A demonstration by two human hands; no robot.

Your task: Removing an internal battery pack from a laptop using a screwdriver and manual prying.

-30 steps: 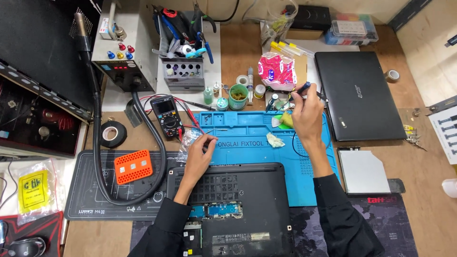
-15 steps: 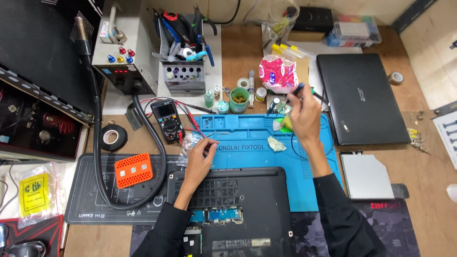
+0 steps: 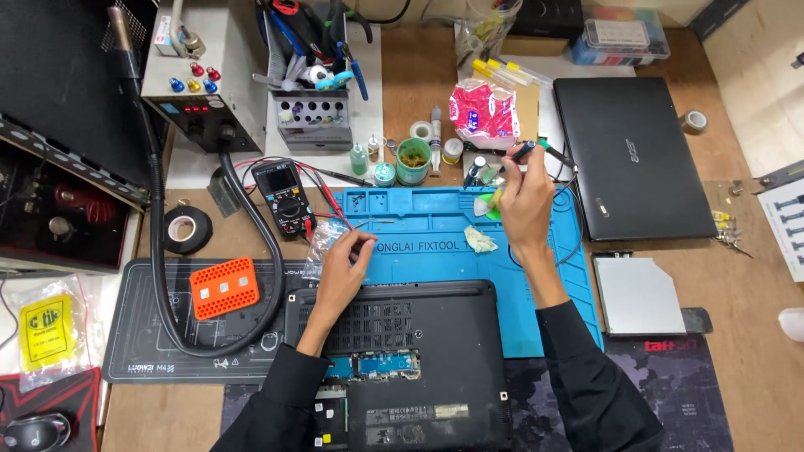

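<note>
An upturned black laptop (image 3: 419, 351) with part of its bottom cover off lies in front of me, half on a blue silicone work mat (image 3: 435, 230). My left hand (image 3: 343, 268) rests at the laptop's far left corner, fingers on a small clear plastic bag (image 3: 322, 243). My right hand (image 3: 523, 197) is raised over the mat's far right part, closed around a slim dark pen-like tool (image 3: 523, 152) whose cord (image 3: 574, 209) loops down to the right. A crumpled white wipe (image 3: 480, 240) lies on the mat just left of that hand.
A multimeter (image 3: 283, 197), small bottles and a green cup (image 3: 412, 161) line the mat's far edge. A closed black laptop (image 3: 630, 155) and a flat grey drive (image 3: 641, 295) sit right. Left: a rework station (image 3: 197, 71) with hose, tape roll (image 3: 187, 228), orange block (image 3: 223, 287).
My right hand has drifted slightly down and left with the tool, and the view has shifted a little. My left hand stays on the plastic bag.
</note>
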